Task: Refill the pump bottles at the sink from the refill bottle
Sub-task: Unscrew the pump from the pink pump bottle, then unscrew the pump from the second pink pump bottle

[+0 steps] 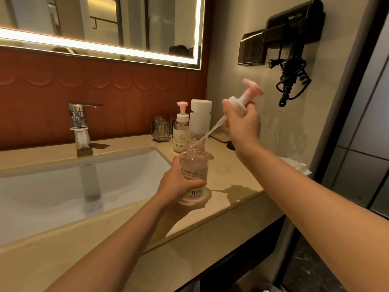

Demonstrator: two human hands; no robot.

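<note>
The left hand point(179, 184) has its grip curled round the clear, pink-tinted plastic bottle point(194, 165), which stands uncapped on the beige stone tabletop point(231, 175) beside the white sink point(63, 186). The right hand point(242, 121) pinches the white-and-pink pump head point(236, 103), tilted, with its dip tube point(210, 131) seemingly ending at the bottle's mouth. Behind stand a pink-topped pump bottle point(181, 131) and a white capped refill bottle point(200, 119).

lit mirror point(101, 24), rust tile wall point(42, 98), beige counter point(231, 171)
</note>
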